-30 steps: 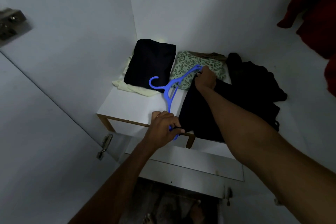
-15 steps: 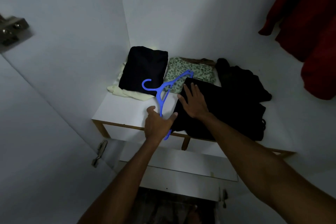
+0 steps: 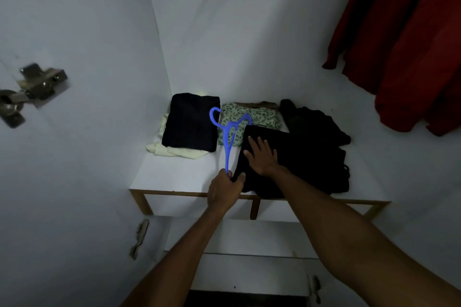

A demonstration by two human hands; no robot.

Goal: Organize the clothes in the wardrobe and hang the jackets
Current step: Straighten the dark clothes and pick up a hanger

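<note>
A blue plastic hanger [image 3: 228, 132] stands tilted up from the white shelf [image 3: 179, 174], its hook toward the back. My left hand [image 3: 225, 192] grips the hanger's near end together with the edge of a black jacket [image 3: 299, 162] lying on the shelf. My right hand [image 3: 263, 156] lies flat on the jacket with fingers spread. The hanger's far arm disappears under the jacket's top edge.
A folded black garment [image 3: 192, 122] lies on a cream cloth [image 3: 174, 151] at the back left. A green leaf-patterned fabric [image 3: 252, 117] sits behind the hanger. Red garments [image 3: 409, 40] hang at the right. A door hinge [image 3: 30, 92] juts out at left.
My left hand closed round the hanger's near end and the jacket edge, and the hanger tipped more upright. My right hand stayed flat on the jacket.
</note>
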